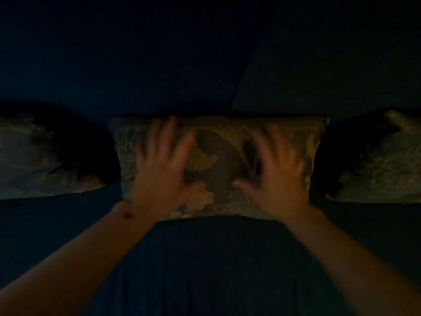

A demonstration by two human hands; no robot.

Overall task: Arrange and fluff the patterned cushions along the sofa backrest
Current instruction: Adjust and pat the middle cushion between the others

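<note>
While the room sits dim, I see my left hand (pixel 159 169) and right hand (pixel 273 176) — fingers spread, blurred — over the gold floral-patterned middle cushion (pixel 216 165), propped against the dark blue sofa backrest (pixel 159 65).

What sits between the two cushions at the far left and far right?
In the head view, a middle cushion with both hands spread on it, left hand, right hand.

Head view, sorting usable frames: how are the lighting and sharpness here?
Head view: very dim; both hands, left hand and right hand, are motion-blurred over the middle cushion; the side cushions sink into shadow against the dark sofa.
</note>
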